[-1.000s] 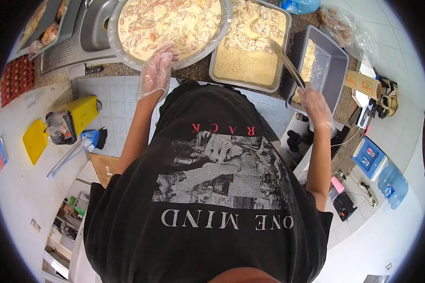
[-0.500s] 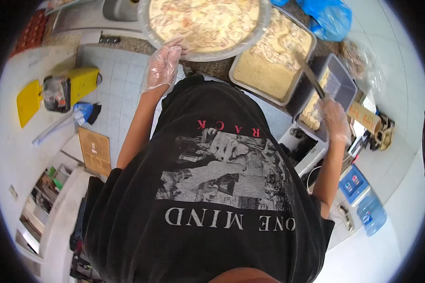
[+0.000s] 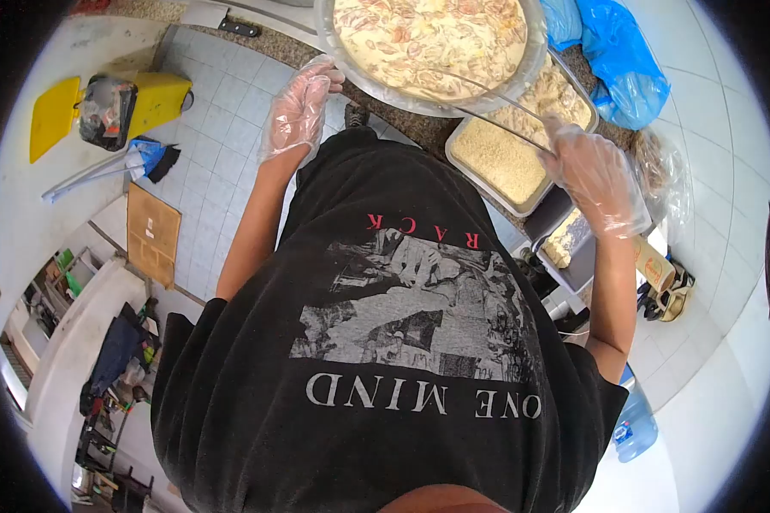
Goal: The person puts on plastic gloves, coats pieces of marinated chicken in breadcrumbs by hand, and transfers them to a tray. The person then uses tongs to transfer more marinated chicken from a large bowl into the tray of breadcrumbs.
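My left hand (image 3: 301, 107), in a clear plastic glove, is at the left rim of a large round bowl (image 3: 329, 53). Its fingers are loosely bent with gaps between them; whether they touch the rim cannot be made out. Strips of what looks like raw meat in a creamy yellowish batter (image 3: 428, 38) fill the bowl. Long thin metal tongs (image 3: 509, 128) are gripped in my gloved right hand (image 3: 595, 175), their arms spread and reaching over the bowl toward the batter. Partly under that hand lies a tray (image 3: 466, 158) with pale crumbs and coated pieces.
A grey bin (image 3: 573, 274) with coated pieces stands right of the tray. Blue plastic bags (image 3: 620, 60) and a clear bag (image 3: 663, 175) lie beyond. A black-handled knife (image 3: 239, 27) rests on the granite counter edge (image 3: 291, 51). A yellow trash bin (image 3: 158, 103) stands on the floor left.
My right hand has moved from over the grey bin to above the crumb tray, bringing the tongs to the bowl. The view has shifted; my left hand stays near the bowl's rim.
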A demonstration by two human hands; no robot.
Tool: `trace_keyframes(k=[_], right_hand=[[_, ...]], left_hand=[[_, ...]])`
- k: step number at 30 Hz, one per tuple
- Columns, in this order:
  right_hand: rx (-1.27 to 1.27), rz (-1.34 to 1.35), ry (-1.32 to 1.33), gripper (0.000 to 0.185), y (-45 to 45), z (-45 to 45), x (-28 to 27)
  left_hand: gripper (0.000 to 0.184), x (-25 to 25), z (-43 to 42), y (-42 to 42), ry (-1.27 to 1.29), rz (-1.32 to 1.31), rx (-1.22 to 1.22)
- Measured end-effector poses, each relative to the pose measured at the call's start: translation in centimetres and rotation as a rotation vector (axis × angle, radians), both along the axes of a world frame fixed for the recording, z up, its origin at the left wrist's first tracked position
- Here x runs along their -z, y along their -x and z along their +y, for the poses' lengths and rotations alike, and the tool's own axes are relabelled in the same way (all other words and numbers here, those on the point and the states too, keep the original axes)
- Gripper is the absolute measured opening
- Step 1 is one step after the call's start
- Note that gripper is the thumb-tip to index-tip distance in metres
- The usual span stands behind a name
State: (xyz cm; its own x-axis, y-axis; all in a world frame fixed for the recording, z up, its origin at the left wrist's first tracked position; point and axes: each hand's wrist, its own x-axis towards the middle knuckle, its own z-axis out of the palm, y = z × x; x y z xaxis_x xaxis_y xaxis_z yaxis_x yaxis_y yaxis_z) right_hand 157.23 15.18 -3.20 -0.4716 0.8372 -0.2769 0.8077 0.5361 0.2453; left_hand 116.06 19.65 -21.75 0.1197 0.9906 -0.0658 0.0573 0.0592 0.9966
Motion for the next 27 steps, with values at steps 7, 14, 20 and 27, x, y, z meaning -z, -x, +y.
trace_keyframes(k=[7, 14, 20, 27], right_hand=[[-0.156, -0.197, -0.059, 0.013, 5.9, 3.8, 1.0], [0.065, -0.039, 0.296, 0.022, 4.6, 6.2, 3.1], [0.263, 0.365, 0.474, 0.037, -3.0, 4.6, 8.3], [0.610, 0.507, 0.778, 0.059, -5.2, 2.4, 5.8]], left_hand=[[0.042, -1.0, -1.3, 0.8, 0.055, -0.064, -0.071], [0.047, -0.6, -1.7, 0.7, 0.027, 0.042, -0.063], [0.048, -0.7, -1.6, 0.4, 0.027, 0.028, -0.058], [0.046, -0.3, -0.5, -0.1, 0.029, 0.002, -0.039]])
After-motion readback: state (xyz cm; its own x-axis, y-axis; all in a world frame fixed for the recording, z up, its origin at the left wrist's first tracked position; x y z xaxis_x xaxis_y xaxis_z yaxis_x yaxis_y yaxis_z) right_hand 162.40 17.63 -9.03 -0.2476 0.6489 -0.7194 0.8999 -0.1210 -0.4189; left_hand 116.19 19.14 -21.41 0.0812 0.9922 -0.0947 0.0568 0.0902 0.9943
